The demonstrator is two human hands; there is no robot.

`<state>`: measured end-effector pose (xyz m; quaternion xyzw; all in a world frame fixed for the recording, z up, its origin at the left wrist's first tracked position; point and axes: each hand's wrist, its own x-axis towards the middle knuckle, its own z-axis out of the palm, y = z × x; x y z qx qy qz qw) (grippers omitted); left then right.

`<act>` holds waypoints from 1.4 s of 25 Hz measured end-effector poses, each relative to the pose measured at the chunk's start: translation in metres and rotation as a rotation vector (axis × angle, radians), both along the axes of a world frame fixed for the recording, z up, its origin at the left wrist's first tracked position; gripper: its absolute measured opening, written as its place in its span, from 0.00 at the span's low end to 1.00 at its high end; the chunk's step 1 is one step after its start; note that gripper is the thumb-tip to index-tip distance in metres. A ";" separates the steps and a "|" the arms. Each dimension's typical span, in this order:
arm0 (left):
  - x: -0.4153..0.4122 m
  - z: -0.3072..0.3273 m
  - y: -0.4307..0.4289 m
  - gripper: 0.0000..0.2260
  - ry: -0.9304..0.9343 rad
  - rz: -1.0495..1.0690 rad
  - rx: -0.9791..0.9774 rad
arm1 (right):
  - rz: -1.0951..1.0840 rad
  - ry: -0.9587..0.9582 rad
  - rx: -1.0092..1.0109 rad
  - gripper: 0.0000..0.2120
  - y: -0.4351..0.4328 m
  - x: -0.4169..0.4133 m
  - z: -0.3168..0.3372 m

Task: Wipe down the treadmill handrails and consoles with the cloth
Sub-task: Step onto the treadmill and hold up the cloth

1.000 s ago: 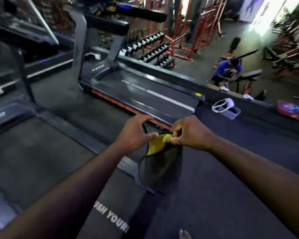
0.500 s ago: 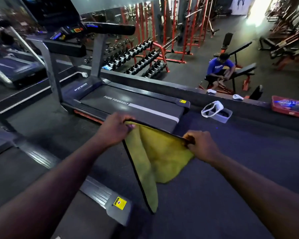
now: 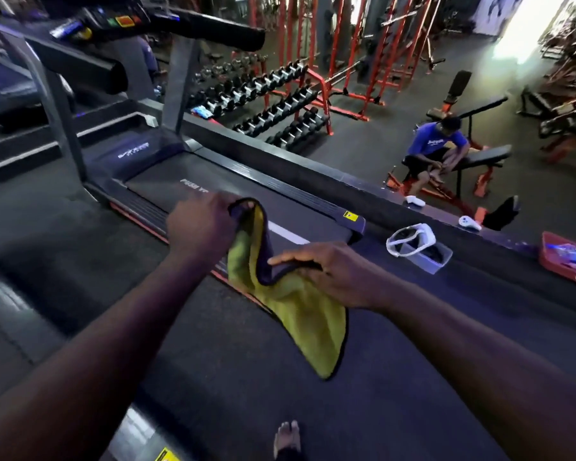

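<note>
So the yellow cloth (image 3: 293, 307) is hanging in mid-air over the near side edge of the treadmill (image 3: 180, 171) deck, left hand (image 3: 200, 224) grip curled tight round its top corner, right hand (image 3: 333, 271) grip apparently pinching the dark hem, bit blurry though.

- The yellow microfibre cloth (image 3: 300, 314) hangs between the left hand (image 3: 202, 227) and right hand (image 3: 333, 274), before the grey treadmill (image 3: 213, 181).
- The clear plastic box (image 3: 426, 257) sits right of the treadmill; the red dumbbell rack (image 3: 273, 111) stands behind it.
</note>
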<state>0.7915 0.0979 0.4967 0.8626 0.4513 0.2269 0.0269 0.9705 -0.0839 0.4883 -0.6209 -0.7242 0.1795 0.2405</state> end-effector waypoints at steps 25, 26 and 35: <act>0.365 0.041 0.405 0.19 -0.582 0.116 -0.943 | 0.369 0.481 -0.112 0.45 0.571 0.429 0.025; 0.368 0.050 0.422 0.18 -0.550 0.091 -0.951 | 0.436 0.425 -0.064 0.49 0.591 0.425 0.037; 0.373 0.031 0.602 0.19 -0.319 0.118 -0.637 | 0.561 -0.033 0.206 0.14 0.797 0.452 0.015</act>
